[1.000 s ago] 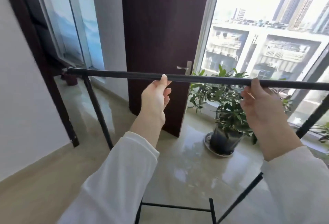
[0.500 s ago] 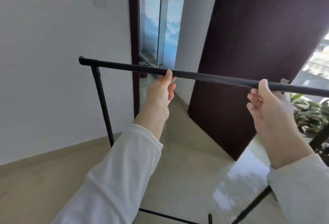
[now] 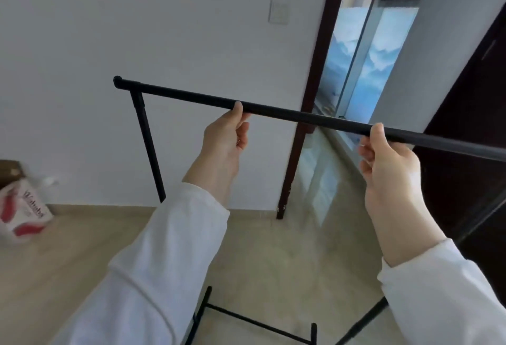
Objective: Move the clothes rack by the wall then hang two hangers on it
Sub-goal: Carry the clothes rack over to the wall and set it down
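The black metal clothes rack [image 3: 304, 117] stretches its top bar across the view, sloping down to the right. My left hand [image 3: 226, 139] grips the bar near its middle, thumb over the top. My right hand [image 3: 387, 164] grips the bar farther right. The rack's left upright drops from the bar's left end in front of the white wall [image 3: 137, 43]. Its base bars show at the bottom of the view. No hangers are in sight.
A white and red plastic bag [image 3: 23, 213] and a brown box [image 3: 9, 170] sit on the floor by the wall at left. A dark door frame [image 3: 309, 114] and glass panel stand right of the wall. A dark door fills the far right.
The view has swung left from the window and potted plant to the white wall. Both hands keep their grip and the rack has turned with me toward the wall.
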Available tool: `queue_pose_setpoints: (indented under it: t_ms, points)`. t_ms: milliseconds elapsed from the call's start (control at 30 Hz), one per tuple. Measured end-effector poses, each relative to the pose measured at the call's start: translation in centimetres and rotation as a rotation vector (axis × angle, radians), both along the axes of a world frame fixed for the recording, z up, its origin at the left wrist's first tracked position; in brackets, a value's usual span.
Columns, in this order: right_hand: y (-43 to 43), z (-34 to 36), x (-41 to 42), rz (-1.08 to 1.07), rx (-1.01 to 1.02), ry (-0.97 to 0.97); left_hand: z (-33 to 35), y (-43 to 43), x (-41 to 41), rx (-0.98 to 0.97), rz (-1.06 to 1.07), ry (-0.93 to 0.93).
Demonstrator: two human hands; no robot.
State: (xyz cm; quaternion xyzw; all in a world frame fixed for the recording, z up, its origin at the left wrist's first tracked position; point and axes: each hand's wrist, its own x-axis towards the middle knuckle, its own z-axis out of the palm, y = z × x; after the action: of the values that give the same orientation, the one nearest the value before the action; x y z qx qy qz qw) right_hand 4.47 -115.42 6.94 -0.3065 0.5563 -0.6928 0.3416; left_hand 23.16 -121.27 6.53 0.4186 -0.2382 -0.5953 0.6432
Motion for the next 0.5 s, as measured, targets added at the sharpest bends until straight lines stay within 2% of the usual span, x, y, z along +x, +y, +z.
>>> queue_pose_setpoints:
  t_ms: [200,500]
  points:
    - [-5.7,0.2,6.0,0.085,0.016,0.027,-0.4,-4.4,6.1,-0.01,0.072,0.006]
    - [-14.9,0.3,15.3,0.053,0.021,0.023,-0.8,-14.2,15.3,0.011,0.017,-0.021]
